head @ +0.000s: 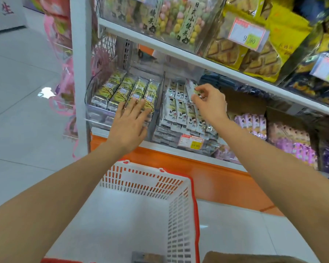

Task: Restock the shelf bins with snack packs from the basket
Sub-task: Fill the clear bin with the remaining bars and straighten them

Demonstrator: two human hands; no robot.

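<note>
I am pinching a white snack pack (190, 88) with my right hand (209, 103), tilting it to slot into the back row of the right-hand bin (165, 138). My left hand (128, 122) is lying flat, fingers spread, on the yellow packs (122, 90), probably steadying that row; the basket (180, 205) is standing below the shelf (179, 150).

Bright, even light falls from above me; shadows are faint. Left of the shelf post (80, 73) a white glare patch (46, 91) sits on the floor tiles (17, 130). Right of it, the yellow biscuit bags (285, 35) smear and the shelf edge (198, 62) bows.
</note>
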